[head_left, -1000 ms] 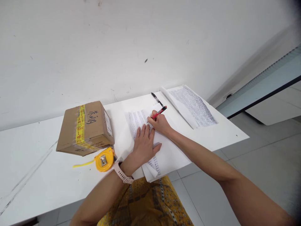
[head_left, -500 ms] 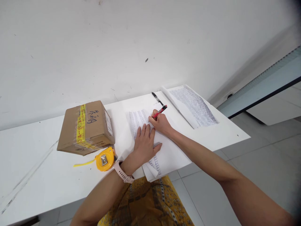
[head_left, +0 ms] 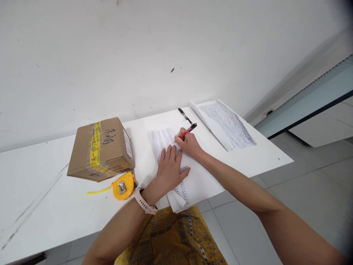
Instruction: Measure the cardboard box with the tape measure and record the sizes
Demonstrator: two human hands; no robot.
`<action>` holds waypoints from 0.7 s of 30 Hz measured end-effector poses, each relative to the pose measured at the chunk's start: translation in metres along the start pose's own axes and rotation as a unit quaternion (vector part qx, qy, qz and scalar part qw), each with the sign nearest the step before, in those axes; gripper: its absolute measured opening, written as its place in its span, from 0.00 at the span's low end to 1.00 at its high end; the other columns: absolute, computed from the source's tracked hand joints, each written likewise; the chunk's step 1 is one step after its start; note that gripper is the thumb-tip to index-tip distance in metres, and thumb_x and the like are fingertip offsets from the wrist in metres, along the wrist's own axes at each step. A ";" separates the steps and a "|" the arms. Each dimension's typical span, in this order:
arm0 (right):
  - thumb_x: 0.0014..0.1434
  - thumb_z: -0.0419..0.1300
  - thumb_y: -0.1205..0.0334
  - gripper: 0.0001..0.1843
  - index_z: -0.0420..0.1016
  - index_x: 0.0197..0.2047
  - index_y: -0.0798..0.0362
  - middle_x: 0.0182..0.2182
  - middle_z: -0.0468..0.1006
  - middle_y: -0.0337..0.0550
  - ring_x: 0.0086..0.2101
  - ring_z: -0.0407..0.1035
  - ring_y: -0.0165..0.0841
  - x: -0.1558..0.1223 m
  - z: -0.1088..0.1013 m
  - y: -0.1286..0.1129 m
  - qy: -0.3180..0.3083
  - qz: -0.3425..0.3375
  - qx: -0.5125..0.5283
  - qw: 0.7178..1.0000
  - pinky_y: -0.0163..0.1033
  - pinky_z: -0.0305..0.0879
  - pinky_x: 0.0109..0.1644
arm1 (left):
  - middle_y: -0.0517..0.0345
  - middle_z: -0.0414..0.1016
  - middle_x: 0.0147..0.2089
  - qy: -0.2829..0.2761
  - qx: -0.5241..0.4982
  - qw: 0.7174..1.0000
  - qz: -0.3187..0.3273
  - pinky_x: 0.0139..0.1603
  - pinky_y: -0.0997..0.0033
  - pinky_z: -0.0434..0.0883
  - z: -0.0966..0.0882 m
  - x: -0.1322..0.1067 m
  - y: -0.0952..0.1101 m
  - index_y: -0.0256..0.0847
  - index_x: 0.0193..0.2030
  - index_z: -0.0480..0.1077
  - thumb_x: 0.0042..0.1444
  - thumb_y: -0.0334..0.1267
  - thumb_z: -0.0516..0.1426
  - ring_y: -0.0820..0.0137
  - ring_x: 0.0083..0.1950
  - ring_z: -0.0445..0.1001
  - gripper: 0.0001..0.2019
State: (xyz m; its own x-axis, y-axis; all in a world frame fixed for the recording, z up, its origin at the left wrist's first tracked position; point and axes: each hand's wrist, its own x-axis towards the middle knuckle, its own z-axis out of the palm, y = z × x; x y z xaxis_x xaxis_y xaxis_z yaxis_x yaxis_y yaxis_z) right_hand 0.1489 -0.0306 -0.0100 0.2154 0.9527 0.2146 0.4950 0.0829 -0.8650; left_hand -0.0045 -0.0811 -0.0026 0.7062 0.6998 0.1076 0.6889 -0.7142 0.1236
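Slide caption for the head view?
Right hand holding a red-and-black pen over handwritten white paper, left hand flat on it.

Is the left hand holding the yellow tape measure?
No, the left hand lies spread on the paper, while the tape measure rests on the white table beside the cardboard box.

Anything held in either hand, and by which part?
The right hand holds a red pen near its writing end, the black end sticking out above. The left hand grips nothing, lying flat on paper.
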 end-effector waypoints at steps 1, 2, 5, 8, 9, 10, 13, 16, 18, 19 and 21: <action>0.54 0.55 0.61 0.11 0.54 0.25 0.48 0.16 0.56 0.29 0.20 0.51 0.28 0.000 0.000 0.000 -0.001 0.000 -0.002 1.000 0.36 0.47 0.26 | 0.32 0.57 0.71 0.000 -0.001 1.000 0.000 0.71 0.44 0.51 0.000 0.000 0.000 0.27 0.67 0.61 0.64 0.53 0.52 0.45 0.73 0.53 0.33; 0.54 0.55 0.61 0.11 0.54 0.25 0.48 0.16 0.56 0.29 0.20 0.52 0.27 0.000 0.000 0.000 -0.002 0.001 -0.001 1.000 0.36 0.47 0.26 | 0.32 0.56 0.71 0.000 -0.002 1.000 -0.001 0.71 0.44 0.51 0.000 0.000 0.000 0.27 0.67 0.61 0.64 0.53 0.52 0.45 0.73 0.53 0.33; 0.53 0.55 0.61 0.11 0.54 0.25 0.48 0.16 0.57 0.29 0.20 0.52 0.27 0.001 0.000 0.000 -0.004 0.005 0.010 1.000 0.36 0.48 0.26 | 0.32 0.56 0.72 -0.004 -0.001 1.000 -0.001 0.71 0.44 0.50 -0.001 0.000 0.000 0.27 0.67 0.60 0.64 0.53 0.52 0.45 0.73 0.52 0.33; 0.53 0.55 0.61 0.11 0.54 0.25 0.48 0.16 0.56 0.29 0.20 0.52 0.28 0.001 0.000 0.000 0.001 0.006 0.005 1.000 0.36 0.48 0.26 | 0.32 0.56 0.72 -0.008 0.000 1.000 -0.001 0.71 0.44 0.50 -0.001 0.000 0.000 0.27 0.67 0.60 0.64 0.53 0.52 0.45 0.73 0.52 0.34; 0.53 0.55 0.61 0.11 0.54 0.25 0.48 0.16 0.56 0.29 0.20 0.51 0.28 0.001 0.000 0.001 0.004 0.005 0.001 1.000 0.36 0.48 0.26 | 0.32 0.56 0.72 -0.009 0.000 1.000 -0.002 0.71 0.44 0.50 -0.001 0.000 0.000 0.27 0.67 0.60 0.64 0.53 0.52 0.45 0.73 0.52 0.34; 0.53 0.55 0.61 0.12 0.53 0.25 0.48 0.16 0.56 0.29 0.20 0.51 0.27 0.000 0.000 0.001 0.008 0.003 -0.001 1.000 0.36 0.48 0.26 | 0.32 0.55 0.72 -0.010 -0.001 1.000 -0.002 0.71 0.44 0.50 -0.001 0.000 0.000 0.27 0.68 0.59 0.64 0.53 0.52 0.45 0.73 0.52 0.34; 0.54 0.55 0.61 0.12 0.53 0.24 0.48 0.16 0.55 0.29 0.20 0.51 0.27 0.000 0.000 0.001 0.013 -0.001 -0.001 1.000 0.36 0.47 0.26 | 0.32 0.55 0.72 -0.012 -0.003 1.000 -0.003 0.72 0.44 0.50 -0.002 0.000 0.000 0.27 0.68 0.59 0.64 0.53 0.51 0.45 0.73 0.51 0.34; 0.54 0.54 0.61 0.12 0.53 0.25 0.48 0.16 0.55 0.29 0.20 0.51 0.28 0.001 0.000 0.000 0.008 0.002 -0.008 1.000 0.36 0.47 0.26 | 0.32 0.55 0.72 -0.011 -0.003 1.000 -0.003 0.72 0.44 0.50 -0.001 0.000 -0.001 0.27 0.68 0.59 0.64 0.53 0.52 0.45 0.73 0.51 0.34; 0.54 0.54 0.61 0.11 0.53 0.25 0.48 0.16 0.56 0.29 0.20 0.52 0.28 0.001 0.000 -0.001 0.005 0.003 -0.015 1.000 0.36 0.48 0.26 | 0.32 0.55 0.72 -0.007 -0.002 1.000 -0.003 0.72 0.44 0.50 -0.001 -0.001 -0.001 0.27 0.67 0.60 0.64 0.53 0.52 0.45 0.73 0.52 0.34; 0.54 0.54 0.62 0.11 0.53 0.25 0.48 0.16 0.56 0.29 0.20 0.52 0.28 0.001 0.000 0.000 0.004 0.002 -0.019 1.000 0.36 0.48 0.26 | 0.32 0.56 0.72 -0.005 -0.001 1.000 -0.002 0.72 0.44 0.50 0.000 -0.001 -0.001 0.27 0.67 0.60 0.64 0.53 0.52 0.45 0.73 0.52 0.33; 0.53 0.54 0.62 0.11 0.53 0.25 0.48 0.16 0.57 0.29 0.20 0.53 0.28 0.001 0.000 0.000 0.003 0.001 -0.022 1.000 0.36 0.48 0.27 | 0.32 0.56 0.72 -0.002 -0.001 1.000 -0.001 0.71 0.44 0.50 0.000 -0.001 0.000 0.28 0.67 0.60 0.64 0.53 0.52 0.45 0.73 0.52 0.33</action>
State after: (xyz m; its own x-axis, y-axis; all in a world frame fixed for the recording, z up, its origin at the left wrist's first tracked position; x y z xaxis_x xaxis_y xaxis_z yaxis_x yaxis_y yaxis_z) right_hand 0.1494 -0.0297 -0.0096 0.2217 0.9511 0.2151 0.5315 0.0671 -0.8444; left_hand -0.0054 -0.0818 -0.0025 0.7054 0.7013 0.1029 0.6900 -0.7126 0.1264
